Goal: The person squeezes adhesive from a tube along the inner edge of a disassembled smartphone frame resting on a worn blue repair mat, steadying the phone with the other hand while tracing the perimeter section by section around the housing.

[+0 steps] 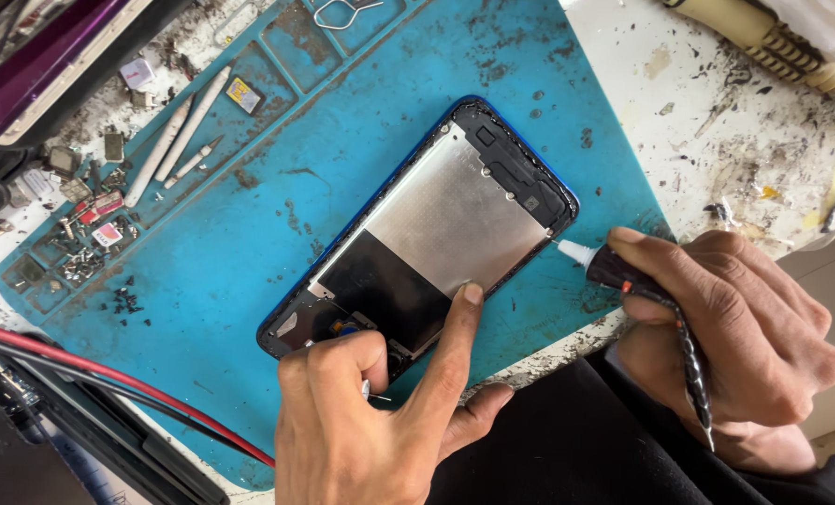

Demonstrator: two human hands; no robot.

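Blue-rimmed phone frame (436, 215) (bare metal plate), screenless, under left hand (370, 421)

The left hand (370, 421) rises from the bottom centre of the frame, index finger stretched straight up and pressing down at its tip, thumb splayed right, other fingers curled. The right hand (745, 327), at the lower right, is closed in a firm grip, knuckles outward, thumb pointing left.

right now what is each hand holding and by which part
The right hand grips a black glue tube with a white nozzle around its body. The left hand pins the blue-edged opened phone frame by its near edge.
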